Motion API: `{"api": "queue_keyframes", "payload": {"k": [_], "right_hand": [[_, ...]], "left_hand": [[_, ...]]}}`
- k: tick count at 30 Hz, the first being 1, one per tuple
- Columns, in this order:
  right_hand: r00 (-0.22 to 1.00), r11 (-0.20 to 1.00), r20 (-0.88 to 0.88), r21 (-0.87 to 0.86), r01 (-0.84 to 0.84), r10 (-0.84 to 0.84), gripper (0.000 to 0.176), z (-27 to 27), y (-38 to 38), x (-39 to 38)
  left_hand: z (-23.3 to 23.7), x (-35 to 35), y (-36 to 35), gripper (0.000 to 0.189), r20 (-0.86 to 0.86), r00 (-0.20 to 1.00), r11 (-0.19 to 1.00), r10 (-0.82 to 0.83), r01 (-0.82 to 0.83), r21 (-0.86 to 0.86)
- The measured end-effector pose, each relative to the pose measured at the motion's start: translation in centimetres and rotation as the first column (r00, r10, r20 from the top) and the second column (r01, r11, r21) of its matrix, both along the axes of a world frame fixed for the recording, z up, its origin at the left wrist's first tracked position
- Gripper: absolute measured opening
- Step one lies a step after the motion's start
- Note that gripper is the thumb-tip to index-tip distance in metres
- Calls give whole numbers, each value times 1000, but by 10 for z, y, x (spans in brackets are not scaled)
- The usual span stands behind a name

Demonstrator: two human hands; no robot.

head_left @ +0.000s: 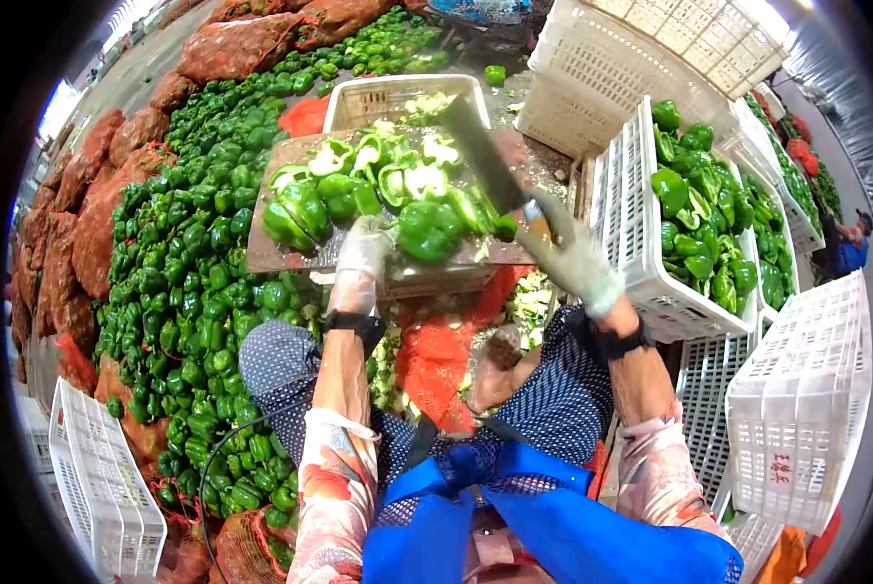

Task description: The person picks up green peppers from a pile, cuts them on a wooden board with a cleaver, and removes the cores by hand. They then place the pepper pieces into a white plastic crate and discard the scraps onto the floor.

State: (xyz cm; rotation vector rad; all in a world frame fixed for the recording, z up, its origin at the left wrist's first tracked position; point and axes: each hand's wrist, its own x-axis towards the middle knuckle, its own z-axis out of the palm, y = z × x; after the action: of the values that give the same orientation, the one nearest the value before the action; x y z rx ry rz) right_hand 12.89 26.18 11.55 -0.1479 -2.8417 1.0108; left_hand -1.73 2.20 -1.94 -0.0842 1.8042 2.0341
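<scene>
My right hand, in a pale glove, is wrapped round the handle of a cleaver. Its broad blade points up and to the left over the board's right side. At the near edge of the wooden cutting board, my gloved left hand has its fingers drawn together against the left side of a green bell pepper, which looks slightly blurred; some fingertips are hard to make out. Behind both hands lie cut pepper pieces with pale insides showing. Another green pepper sits at the board's left.
A white crate stands behind the board. Loose green peppers cover the floor to the left, bordered by red mesh sacks. On the right, a white crate holds cut peppers. Pepper scraps lie below the board. A person is far right.
</scene>
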Motion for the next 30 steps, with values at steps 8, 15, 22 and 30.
{"api": "queue_keyframes", "payload": {"k": [8,15,22,30], "right_hand": [[971,985,203,-86,147,-127,57,-58,71,-54],[951,516,301,-827,226,66,31,-109,82,-88],[953,878,281,478,-38,-112,50,-99,49,-97],[968,937,108,248,-246,226,43,-66,-45,-81]], "left_hand": [[18,31,2,48,82,996,996,23,-30,87],[12,31,-4,47,44,999,997,-9,6,77],[-12,18,-2,51,-53,999,994,6,0,110],[1,33,8,41,-142,974,981,-177,187,58]]}}
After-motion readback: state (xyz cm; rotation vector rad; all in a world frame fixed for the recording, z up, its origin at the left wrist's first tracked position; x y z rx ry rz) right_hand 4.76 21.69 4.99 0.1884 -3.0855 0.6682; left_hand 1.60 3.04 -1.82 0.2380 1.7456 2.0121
